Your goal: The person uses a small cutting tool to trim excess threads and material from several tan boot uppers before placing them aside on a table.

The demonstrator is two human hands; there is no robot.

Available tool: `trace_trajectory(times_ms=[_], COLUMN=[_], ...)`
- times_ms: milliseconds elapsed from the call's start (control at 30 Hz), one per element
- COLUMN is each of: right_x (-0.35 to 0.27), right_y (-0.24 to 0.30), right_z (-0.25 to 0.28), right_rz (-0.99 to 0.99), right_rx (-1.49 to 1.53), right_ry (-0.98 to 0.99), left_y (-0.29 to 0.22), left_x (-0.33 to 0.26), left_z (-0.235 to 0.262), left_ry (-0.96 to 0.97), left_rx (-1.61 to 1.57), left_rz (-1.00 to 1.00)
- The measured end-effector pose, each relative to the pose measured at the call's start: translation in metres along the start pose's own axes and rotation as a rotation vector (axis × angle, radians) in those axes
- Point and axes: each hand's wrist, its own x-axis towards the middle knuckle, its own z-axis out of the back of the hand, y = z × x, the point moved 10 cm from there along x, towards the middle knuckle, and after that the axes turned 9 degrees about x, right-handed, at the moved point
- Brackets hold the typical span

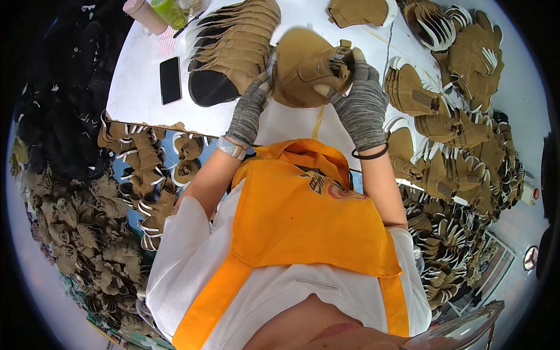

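A brown cap (303, 73) is held over the white table, tilted, with a small eyelet and a strap end showing; part of it is slightly blurred. My right hand (360, 102), in a grey knit glove, grips its right side, thumb in front and fingers behind. My left hand (252, 105), gloved alike, closes on the cap's left edge, its fingertips partly hidden. Just left of that hand lies a row of overlapping brown caps (236, 49), with a black piece (213, 87) showing at the near end.
On the white table (137, 93) are a phone (170, 80), a pink cup (144, 16), a green cup (169, 13) and a flat brown piece (359, 11). Stacked brown pieces with white edges (411, 90) line the right side. More brown pieces (87, 233) heap at lower left.
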Motion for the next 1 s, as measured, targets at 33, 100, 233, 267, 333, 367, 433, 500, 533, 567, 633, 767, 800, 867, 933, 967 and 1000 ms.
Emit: trace_trajectory(times_ms=[33,100,233,267,333,367,433,500,533,567,633,767,800,867,933,967,1000], right_x=[0.001,0.002,0.016,0.019,0.022,0.019,0.011,-0.002,-0.009,-0.015,-0.030,-0.051,-0.053,-0.053,-0.041,-0.035,-0.027], right_y=[-0.002,-0.004,-0.004,-0.002,-0.012,-0.016,-0.023,-0.024,-0.020,-0.018,-0.032,-0.068,-0.064,-0.049,-0.045,-0.049,-0.054], right_z=[-0.004,-0.008,-0.016,-0.015,-0.020,-0.025,-0.037,-0.038,-0.031,-0.025,-0.022,-0.023,-0.019,-0.026,-0.018,-0.019,-0.017], right_rz=[0.002,0.007,0.083,0.115,0.127,0.098,0.043,0.090,0.131,0.173,0.131,0.002,0.033,0.034,0.107,0.092,0.030], right_rx=[0.019,0.002,-0.072,-0.025,0.255,0.404,0.703,0.618,0.651,0.691,0.913,0.915,0.800,0.940,0.861,0.916,1.002], right_ry=[0.039,0.092,0.118,0.116,0.159,0.167,0.181,0.158,0.136,0.112,0.081,0.009,0.028,0.087,0.124,0.126,0.114], left_y=[-0.007,-0.022,-0.027,-0.029,-0.029,-0.029,-0.024,-0.023,-0.023,-0.021,-0.021,-0.019,-0.013,-0.006,-0.012,-0.012,-0.012], left_x=[0.003,0.005,0.035,0.040,0.045,0.046,0.045,0.041,0.038,0.034,0.025,0.031,0.036,0.046,0.055,0.059,0.067], left_z=[-0.008,-0.031,-0.041,-0.044,-0.049,-0.049,-0.047,-0.050,-0.052,-0.055,-0.062,-0.068,-0.066,-0.058,-0.057,-0.055,-0.052], left_ry=[0.048,0.225,0.230,0.208,0.161,0.160,0.156,0.145,0.139,0.146,0.168,0.137,0.096,0.015,-0.021,-0.040,-0.070], left_rx=[-0.019,-0.138,-0.059,0.009,0.144,0.151,0.163,0.199,0.217,0.170,0.077,0.089,0.152,0.283,0.190,0.142,0.226], left_rz=[-0.028,-0.124,-0.145,-0.132,-0.108,-0.144,-0.220,-0.302,-0.343,-0.317,-0.263,-0.278,-0.215,-0.097,-0.067,-0.048,-0.083])
